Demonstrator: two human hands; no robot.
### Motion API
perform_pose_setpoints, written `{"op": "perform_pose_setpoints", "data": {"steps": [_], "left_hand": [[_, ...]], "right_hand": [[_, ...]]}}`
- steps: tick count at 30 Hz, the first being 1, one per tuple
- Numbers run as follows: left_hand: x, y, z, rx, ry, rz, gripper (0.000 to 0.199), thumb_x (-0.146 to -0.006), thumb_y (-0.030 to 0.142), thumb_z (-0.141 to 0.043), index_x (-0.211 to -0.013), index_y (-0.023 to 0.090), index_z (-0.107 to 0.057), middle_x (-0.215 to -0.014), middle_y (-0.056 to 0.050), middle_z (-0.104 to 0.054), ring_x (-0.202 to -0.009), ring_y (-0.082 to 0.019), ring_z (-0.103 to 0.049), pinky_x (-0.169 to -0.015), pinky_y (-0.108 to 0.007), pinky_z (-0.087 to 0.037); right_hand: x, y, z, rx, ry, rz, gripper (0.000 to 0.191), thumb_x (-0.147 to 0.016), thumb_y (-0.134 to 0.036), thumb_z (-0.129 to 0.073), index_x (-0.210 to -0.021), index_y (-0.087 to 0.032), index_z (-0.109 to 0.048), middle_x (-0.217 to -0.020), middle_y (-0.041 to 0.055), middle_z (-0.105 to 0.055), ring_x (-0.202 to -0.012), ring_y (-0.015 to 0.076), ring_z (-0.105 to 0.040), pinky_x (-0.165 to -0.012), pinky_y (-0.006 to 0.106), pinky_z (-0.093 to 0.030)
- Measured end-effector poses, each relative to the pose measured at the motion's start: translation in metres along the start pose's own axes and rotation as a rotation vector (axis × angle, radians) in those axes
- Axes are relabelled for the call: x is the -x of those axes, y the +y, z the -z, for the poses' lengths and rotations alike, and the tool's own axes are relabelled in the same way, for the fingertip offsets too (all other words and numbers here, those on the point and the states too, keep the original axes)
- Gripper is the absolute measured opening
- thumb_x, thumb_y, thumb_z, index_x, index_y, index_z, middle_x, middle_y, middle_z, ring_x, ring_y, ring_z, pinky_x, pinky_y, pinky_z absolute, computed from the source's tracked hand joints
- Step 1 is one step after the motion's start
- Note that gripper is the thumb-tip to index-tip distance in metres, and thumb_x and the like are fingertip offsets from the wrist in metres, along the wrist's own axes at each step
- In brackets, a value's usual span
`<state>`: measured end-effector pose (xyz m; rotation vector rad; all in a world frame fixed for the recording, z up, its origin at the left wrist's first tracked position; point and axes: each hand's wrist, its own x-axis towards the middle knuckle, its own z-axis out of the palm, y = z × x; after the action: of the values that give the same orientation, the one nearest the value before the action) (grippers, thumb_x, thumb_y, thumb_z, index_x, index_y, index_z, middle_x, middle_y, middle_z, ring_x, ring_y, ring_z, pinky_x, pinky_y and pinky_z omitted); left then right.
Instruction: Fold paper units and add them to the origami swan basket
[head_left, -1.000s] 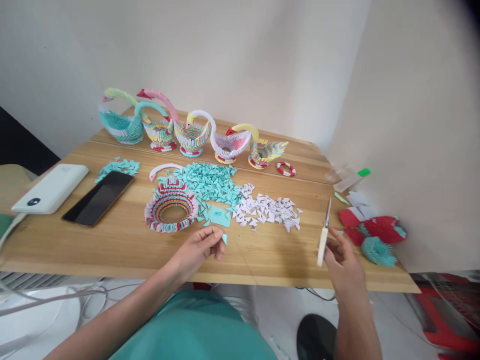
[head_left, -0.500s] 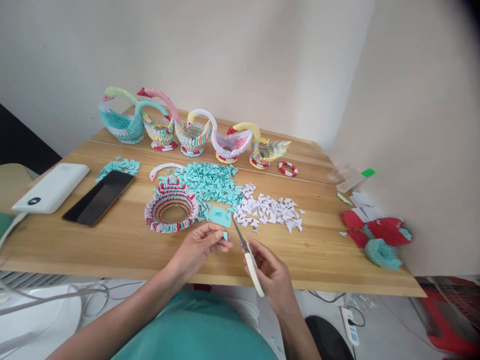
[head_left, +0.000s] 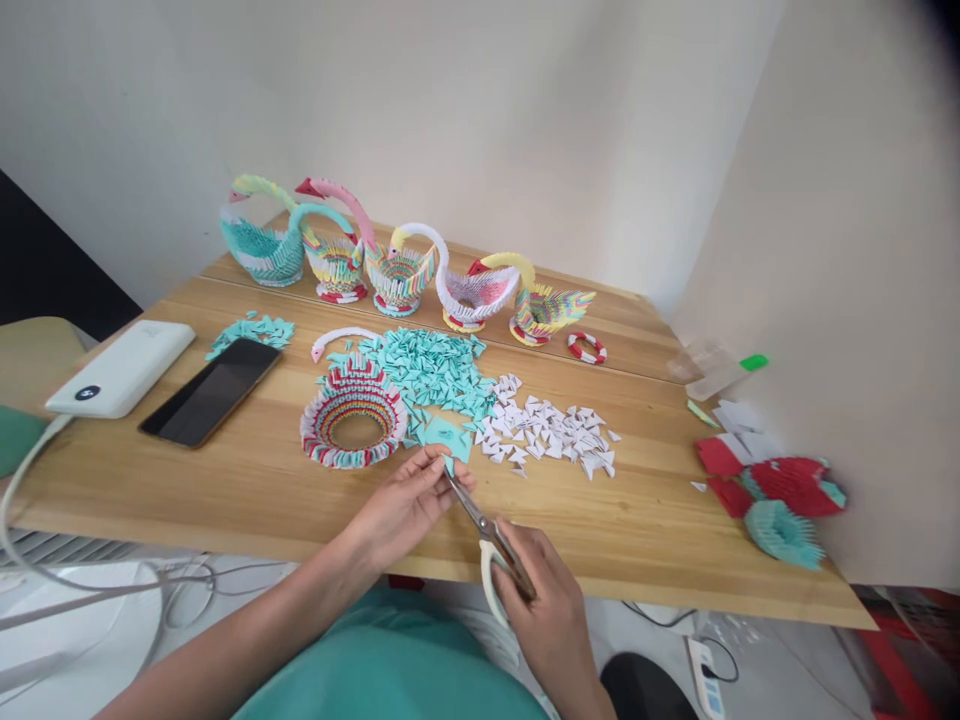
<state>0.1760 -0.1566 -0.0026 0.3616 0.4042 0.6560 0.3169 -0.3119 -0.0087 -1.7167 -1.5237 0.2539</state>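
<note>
Near the table's front edge, my left hand (head_left: pixel 405 503) pinches a small teal paper piece (head_left: pixel 449 465). My right hand (head_left: pixel 546 590) is wrapped round the handles of white-handled scissors (head_left: pixel 484 524), whose blade tips touch or overlap that piece. Just beyond my fingers lies a flat teal sheet (head_left: pixel 448 437). A round red, white and teal folded-paper bowl (head_left: pixel 313 425) sits left of it. Behind are a heap of teal folded pieces (head_left: pixel 431 365) and, to the right, a spread of white folded pieces (head_left: pixel 551 430).
Swan-shaped paper baskets (head_left: pixel 266 260) stand in a row at the back, with a red-and-white ring (head_left: pixel 587 348) at their right. On the left lie a phone (head_left: pixel 212 392) and a white power bank (head_left: pixel 124 368). Red paper pieces (head_left: pixel 799 485) lie far right.
The scissors have turned and moved left, bringing their tips from beside my left hand to the teal piece. The camera view has shifted slightly, so the table items appear farther right.
</note>
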Motion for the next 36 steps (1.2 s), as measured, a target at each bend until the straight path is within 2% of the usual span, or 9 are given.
{"op": "perform_pose_setpoints", "data": {"steps": [5,10,14,19,24,31,36], "left_hand": [[-0.002,-0.002,0.004,0.056,-0.009,-0.007,0.017,-0.082,0.019,-0.071,-0.095,0.018,-0.060,-0.089,-0.002,-0.069,-0.094,-0.016,-0.068,-0.101,-0.036,-0.047],[-0.001,-0.005,0.007,0.026,-0.065,-0.015,0.016,-0.082,0.022,-0.072,-0.091,0.018,-0.060,-0.095,-0.005,-0.071,-0.102,-0.019,-0.068,-0.104,-0.039,-0.044],[-0.001,-0.006,0.008,0.068,-0.036,-0.015,0.021,-0.080,0.023,-0.075,-0.092,0.018,-0.059,-0.093,-0.004,-0.072,-0.096,-0.019,-0.069,-0.100,-0.037,-0.047],[-0.001,-0.005,0.006,0.109,-0.007,-0.029,0.018,-0.082,0.024,-0.073,-0.091,0.017,-0.059,-0.086,-0.003,-0.070,-0.090,-0.017,-0.069,-0.094,-0.035,-0.050],[-0.002,-0.002,0.006,0.089,-0.028,-0.036,0.021,-0.078,0.029,-0.077,-0.082,0.016,-0.060,-0.076,0.000,-0.067,-0.083,-0.015,-0.067,-0.088,-0.029,-0.051],[-0.004,-0.008,0.014,0.215,-0.020,-0.013,0.023,-0.073,0.027,-0.081,-0.081,0.018,-0.062,-0.077,0.002,-0.067,-0.089,-0.017,-0.069,-0.102,-0.037,-0.047],[0.000,-0.007,0.012,0.270,-0.076,0.000,0.016,-0.079,0.026,-0.075,-0.079,0.018,-0.062,-0.077,0.002,-0.066,-0.090,-0.018,-0.068,-0.105,-0.043,-0.045]], "right_hand": [[0.007,0.003,0.002,-0.014,-0.011,-0.065,0.037,-0.086,-0.017,-0.058,-0.122,-0.026,-0.063,-0.106,0.0086,-0.071,-0.094,0.0228,-0.069,-0.080,0.032,-0.058],[0.002,0.002,-0.004,-0.025,0.016,-0.090,0.037,-0.086,-0.016,-0.058,-0.122,-0.025,-0.062,-0.106,0.0089,-0.072,-0.094,0.0236,-0.069,-0.079,0.033,-0.059],[0.001,0.003,-0.009,0.023,0.017,-0.033,0.039,-0.088,-0.015,-0.056,-0.125,-0.026,-0.060,-0.106,0.0097,-0.070,-0.095,0.0235,-0.068,-0.080,0.035,-0.059],[0.000,0.003,-0.010,0.112,0.034,0.046,0.046,-0.089,-0.014,-0.056,-0.133,-0.027,-0.056,-0.107,0.0108,-0.067,-0.095,0.0228,-0.069,-0.080,0.034,-0.058],[0.001,-0.002,-0.008,0.098,0.057,0.053,0.044,-0.087,-0.014,-0.058,-0.129,-0.027,-0.060,-0.105,0.0100,-0.069,-0.093,0.0236,-0.070,-0.078,0.034,-0.059],[0.007,-0.017,-0.007,-0.223,-0.075,-0.174,0.034,-0.086,-0.019,-0.061,-0.118,-0.026,-0.067,-0.099,0.0074,-0.073,-0.086,0.0205,-0.071,-0.071,0.025,-0.059],[0.003,-0.023,-0.007,-0.343,-0.137,-0.306,0.031,-0.085,-0.022,-0.064,-0.115,-0.022,-0.072,-0.096,0.0082,-0.074,-0.086,0.0210,-0.071,-0.071,0.022,-0.058]]}}
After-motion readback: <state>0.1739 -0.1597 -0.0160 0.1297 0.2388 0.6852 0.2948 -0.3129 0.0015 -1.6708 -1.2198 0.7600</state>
